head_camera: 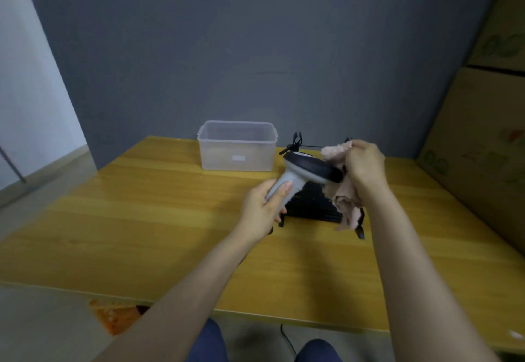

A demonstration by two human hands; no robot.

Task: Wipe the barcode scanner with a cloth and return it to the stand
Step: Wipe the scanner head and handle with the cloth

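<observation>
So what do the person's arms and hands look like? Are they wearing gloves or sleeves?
No gloves and no sleeves in view. The left hand and right hand are bare, and both forearms are uncovered all the way to the bottom edge of the picture. I see no watch, bracelet or rings, though the picture is a bit blurry. Below, the knees are covered in dark blue cloth.

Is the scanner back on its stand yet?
No: the left hand holds the scanner above the stand while the right hand presses the cloth to it.

Stand (312, 205) mostly hidden behind scanner (309, 169) and cloth (345, 202), scanner's front end covered by cloth, whole view blurred
</observation>
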